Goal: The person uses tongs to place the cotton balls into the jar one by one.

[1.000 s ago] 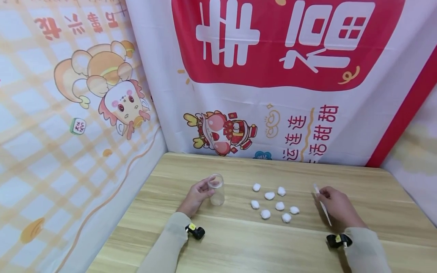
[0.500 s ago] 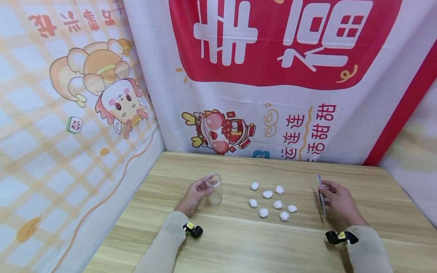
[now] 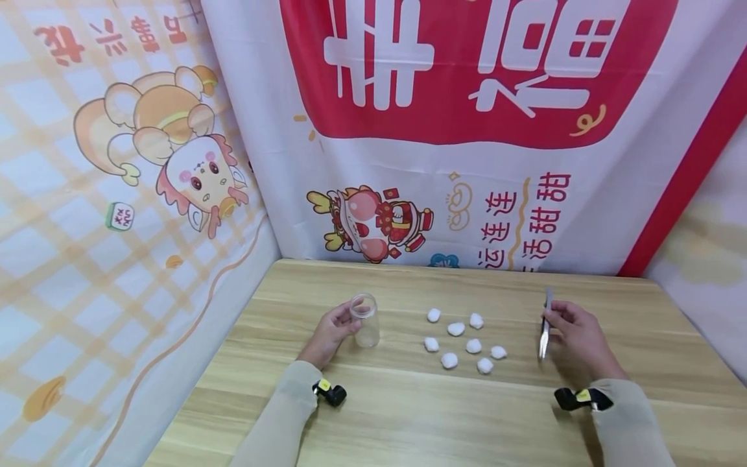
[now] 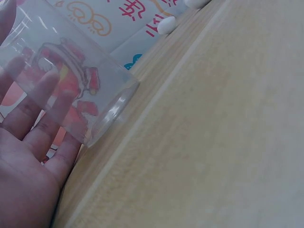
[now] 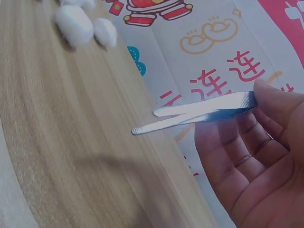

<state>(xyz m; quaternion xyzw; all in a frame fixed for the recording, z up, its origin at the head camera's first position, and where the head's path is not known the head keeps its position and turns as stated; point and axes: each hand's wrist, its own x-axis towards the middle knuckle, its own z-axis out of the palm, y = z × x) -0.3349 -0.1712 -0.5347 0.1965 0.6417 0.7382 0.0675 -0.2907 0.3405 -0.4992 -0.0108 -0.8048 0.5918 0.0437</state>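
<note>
On the left, my left hand [image 3: 328,336] holds a clear plastic jar [image 3: 367,327] round its side. The jar stands on the table with its open mouth up; its inside looks empty. Close up in the left wrist view, the fingers [image 4: 35,114] lie along the jar's wall [image 4: 104,71]. My right hand [image 3: 583,334] pinches metal tweezers [image 5: 204,109] between thumb and fingers, above the right part of the table. The two tweezer tips stand apart with nothing between them. Several white cotton balls [image 3: 456,329] lie loose between the hands.
The wooden table [image 3: 420,415] runs back to a printed cloth backdrop [image 3: 443,155]. A checked cloth wall [image 3: 117,259] borders it on the left. Dark wrist cameras [image 3: 583,398] sit on both sleeves.
The tweezers have turned in my right hand, so their tips now point toward the near side and slightly left. The left hand keeps its hold on the jar; the cotton balls stay put.
</note>
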